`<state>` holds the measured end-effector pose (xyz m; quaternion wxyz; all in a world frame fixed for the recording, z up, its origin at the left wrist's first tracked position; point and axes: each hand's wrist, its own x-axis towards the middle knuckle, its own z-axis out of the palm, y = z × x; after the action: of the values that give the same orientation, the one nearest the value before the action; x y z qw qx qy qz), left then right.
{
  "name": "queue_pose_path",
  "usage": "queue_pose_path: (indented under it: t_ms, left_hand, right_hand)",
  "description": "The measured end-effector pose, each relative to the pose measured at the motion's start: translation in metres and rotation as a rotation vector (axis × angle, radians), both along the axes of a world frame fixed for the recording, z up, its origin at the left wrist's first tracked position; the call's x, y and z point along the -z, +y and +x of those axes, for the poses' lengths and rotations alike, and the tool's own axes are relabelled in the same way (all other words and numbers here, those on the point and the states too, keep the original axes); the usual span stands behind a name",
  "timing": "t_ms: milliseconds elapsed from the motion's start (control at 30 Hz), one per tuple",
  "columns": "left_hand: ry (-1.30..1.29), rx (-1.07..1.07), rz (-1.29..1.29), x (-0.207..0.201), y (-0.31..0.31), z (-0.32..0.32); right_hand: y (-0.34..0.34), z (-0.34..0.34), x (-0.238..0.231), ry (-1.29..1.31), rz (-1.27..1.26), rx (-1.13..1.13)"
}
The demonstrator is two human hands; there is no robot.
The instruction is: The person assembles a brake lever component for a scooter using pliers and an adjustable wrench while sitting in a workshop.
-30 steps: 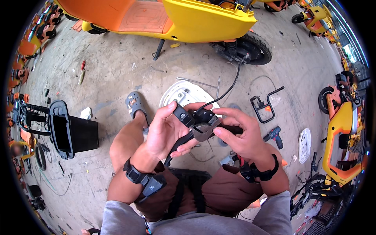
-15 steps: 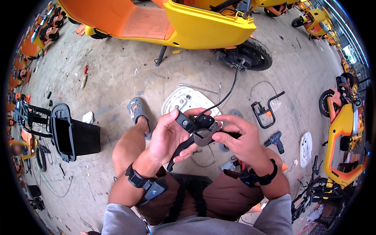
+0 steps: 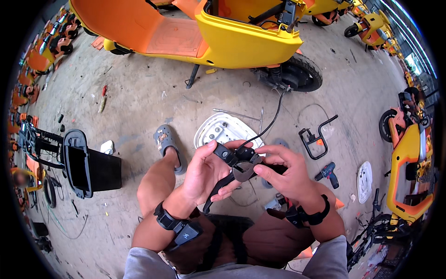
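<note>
Above my lap I hold a black brake lever assembly (image 3: 218, 189) with both hands. My left hand (image 3: 204, 174) is closed around its left side, with the thumb up by a black block (image 3: 226, 154) and fingertips under the curved lever. From the right, my right hand (image 3: 288, 174) pinches the assembly between thumb and fingers, beside a rounded grey metal piece (image 3: 243, 171) whose kind I cannot make out. A black cable (image 3: 270, 122) runs from the assembly up to the front wheel (image 3: 302, 74) of the yellow scooter (image 3: 246, 44). My fingers hide part of the assembly.
A white plastic cover (image 3: 206, 128) with small hardware lies beyond my hands. To the right are a bent black metal bracket (image 3: 317, 143), a cordless drill (image 3: 328, 174) and a white panel (image 3: 365, 181). A black bin-like box (image 3: 104, 171) lies at left; more scooters stand around.
The view has shifted, so the scooter and floor items appear lower. Both hands keep their grip, and the rounded grey piece looks slightly turned.
</note>
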<state>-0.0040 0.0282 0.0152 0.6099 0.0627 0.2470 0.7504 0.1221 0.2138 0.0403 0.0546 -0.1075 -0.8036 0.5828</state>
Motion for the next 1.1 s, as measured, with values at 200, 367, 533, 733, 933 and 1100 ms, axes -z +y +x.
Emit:
queue_pose_path:
  t_ms: [200,367,533,733,933,1100]
  left_hand:
    - [-0.019,-0.009,-0.007,-0.003,0.001,-0.002]
    - [-0.005,-0.036,-0.039,-0.006,0.001,-0.001]
    - [-0.014,-0.024,-0.034,-0.006,0.0,0.0]
    - [0.026,0.037,-0.045,-0.006,-0.001,-0.003]
    - [0.022,0.073,-0.065,-0.009,-0.002,-0.004]
    - [-0.016,0.069,-0.061,-0.009,-0.002,-0.004]
  right_hand:
    - [-0.001,-0.001,-0.001,0.038,0.0,-0.026]
    - [-0.001,-0.001,-0.001,0.025,-0.005,-0.019]
    - [0.0,0.0,-0.001,0.019,0.015,-0.009]
    - [0.002,0.001,0.002,-0.017,-0.039,0.013]
    - [0.002,0.002,0.01,0.014,-0.092,0.038]
    - [0.0,0.001,0.01,0.007,-0.071,0.069]
